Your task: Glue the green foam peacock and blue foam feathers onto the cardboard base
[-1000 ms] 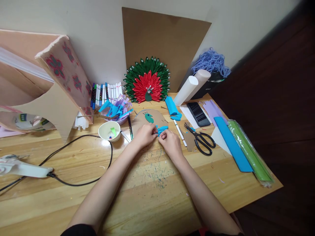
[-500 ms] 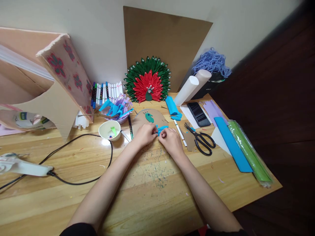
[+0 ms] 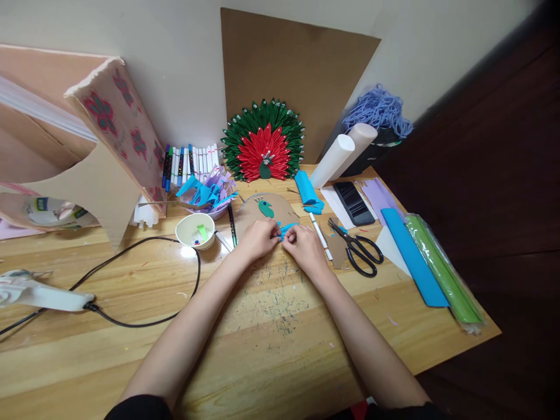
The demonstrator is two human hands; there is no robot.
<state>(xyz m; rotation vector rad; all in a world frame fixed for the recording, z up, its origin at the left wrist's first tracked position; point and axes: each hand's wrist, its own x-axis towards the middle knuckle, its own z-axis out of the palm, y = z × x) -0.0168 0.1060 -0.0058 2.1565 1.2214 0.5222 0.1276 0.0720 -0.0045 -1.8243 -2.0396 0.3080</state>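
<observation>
My left hand (image 3: 262, 236) and my right hand (image 3: 303, 245) meet near the middle of the table, fingertips pinched on blue crepe paper (image 3: 289, 227). Part of that paper is hidden behind the fingers. Just beyond them lies a round brown cardboard disc (image 3: 282, 204), partly covered by my hands. On the disc sits a green bird-head cutout (image 3: 265, 209) with a small dark eye and a crest. To the right of my right hand are a white marker (image 3: 321, 236) and black-handled scissors (image 3: 359, 251), their blades slightly apart.
A bowl of blue and purple paper strips (image 3: 210, 192) and a white bowl (image 3: 195, 231) stand on the left. A glue gun (image 3: 48, 294) trails a black cord. Behind is a green-red peacock (image 3: 263, 146). At right lie a phone (image 3: 353, 203) and paper rolls (image 3: 413, 256).
Both hands stay in nearly the same place, still pinching the blue paper. Only tiny finger shifts show, and the camera view has moved very slightly.
</observation>
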